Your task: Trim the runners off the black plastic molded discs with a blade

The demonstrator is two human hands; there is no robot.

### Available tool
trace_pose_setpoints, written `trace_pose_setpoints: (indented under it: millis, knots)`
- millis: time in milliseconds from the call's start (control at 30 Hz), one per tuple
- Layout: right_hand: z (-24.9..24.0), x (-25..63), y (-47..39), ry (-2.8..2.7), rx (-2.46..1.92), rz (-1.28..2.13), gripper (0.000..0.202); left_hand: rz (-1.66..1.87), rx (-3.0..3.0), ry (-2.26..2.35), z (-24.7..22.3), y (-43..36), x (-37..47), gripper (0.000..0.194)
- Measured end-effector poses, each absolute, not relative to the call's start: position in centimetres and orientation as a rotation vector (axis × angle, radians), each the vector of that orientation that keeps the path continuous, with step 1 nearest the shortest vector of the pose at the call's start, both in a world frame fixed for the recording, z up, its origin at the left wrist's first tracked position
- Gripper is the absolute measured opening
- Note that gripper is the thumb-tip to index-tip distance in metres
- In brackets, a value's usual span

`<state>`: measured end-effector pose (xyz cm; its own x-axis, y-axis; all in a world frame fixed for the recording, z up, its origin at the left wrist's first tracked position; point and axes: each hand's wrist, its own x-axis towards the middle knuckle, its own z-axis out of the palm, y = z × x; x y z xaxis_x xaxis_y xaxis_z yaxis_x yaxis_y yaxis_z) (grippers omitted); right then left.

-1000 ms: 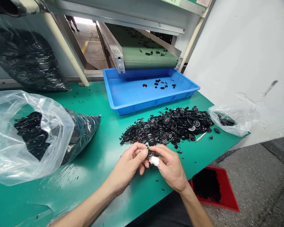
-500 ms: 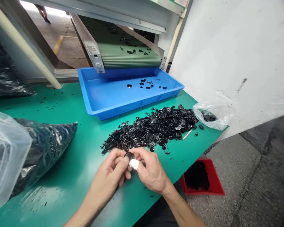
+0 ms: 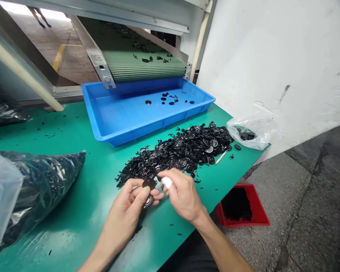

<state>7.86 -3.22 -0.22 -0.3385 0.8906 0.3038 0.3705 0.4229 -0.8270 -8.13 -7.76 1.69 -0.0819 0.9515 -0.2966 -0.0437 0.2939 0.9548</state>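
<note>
My left hand is closed on round black discs, one between thumb and index finger and another lower against the fingers. Just to its right, my right hand has its fingers bent together, with a white wrap on one digit. A small dark piece shows at its fingertips, too small to make out. Directly beyond both hands lies a long pile of black discs and small black bits on the green table.
A blue tray stands under the green conveyor belt. Filled plastic bags lie at the left. An open clear bag holds discs at the right. A red bin sits on the floor. A person's legs show far back.
My right hand has come away from the left, to the right. A second disc now shows in my left hand. The view has shifted slightly.
</note>
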Motion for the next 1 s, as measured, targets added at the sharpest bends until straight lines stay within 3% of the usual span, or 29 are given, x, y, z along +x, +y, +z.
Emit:
trace_pose_setpoints:
  millis: [133, 333, 467, 700, 833, 1000]
  knots:
    - [0.1, 9.1, -1.7, -1.924, -1.304, 0.462, 0.037, 1.179, 1.209, 1.487, 1.2, -8.8, -8.2, 0.020]
    - [0.3, 9.5, -1.3, -2.019, -1.374, 0.336, 0.036, 1.266, 1.007, 1.310, 2.7, -8.6, -8.3, 0.028]
    - [1.1, 10.5, -2.8, -2.040, -1.304, 0.369, 0.039, 1.175, 0.635, 1.001, 3.7, -7.8, -8.3, 0.022]
    - [0.7, 10.5, -4.2, -2.171, -1.198, 0.353, 0.037, 1.153, 0.500, 0.949, 3.2, -7.9, -7.8, 0.015]
    - [1.0, 10.2, -4.6, -2.233, -1.086, 0.332, 0.037, 1.139, 0.558, 1.012, 3.1, -8.0, -7.7, 0.023]
    - [1.5, 9.6, -6.2, -2.303, -0.840, 0.681, 0.036, 0.939, 0.824, 1.189, 2.5, -8.6, -7.5, 0.034]
